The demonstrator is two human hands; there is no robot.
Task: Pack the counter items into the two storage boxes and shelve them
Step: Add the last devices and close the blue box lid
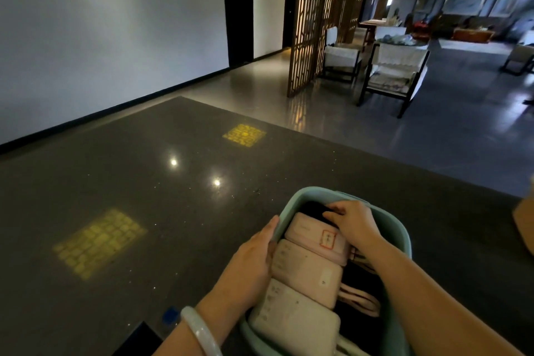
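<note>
A teal storage box [397, 235] stands on the dark counter [121, 182] near its front edge. Inside it lie three pale pink and cream power banks [307, 267] in a row, with pink cables [359, 299] beside them and a black item [313, 208] at the far end. My left hand [254, 260] holds the box's left wall, fingers curled over the rim. My right hand [354, 221] reaches into the box's far end, fingers curled on the black item above the farthest power bank.
A brown cardboard thing [524, 222] pokes in at the counter's right edge. A small blue object [170, 315] and a dark flat item [138, 341] lie near the front left. Beyond the counter stand a wooden lattice screen [315, 23] and chairs [393, 72].
</note>
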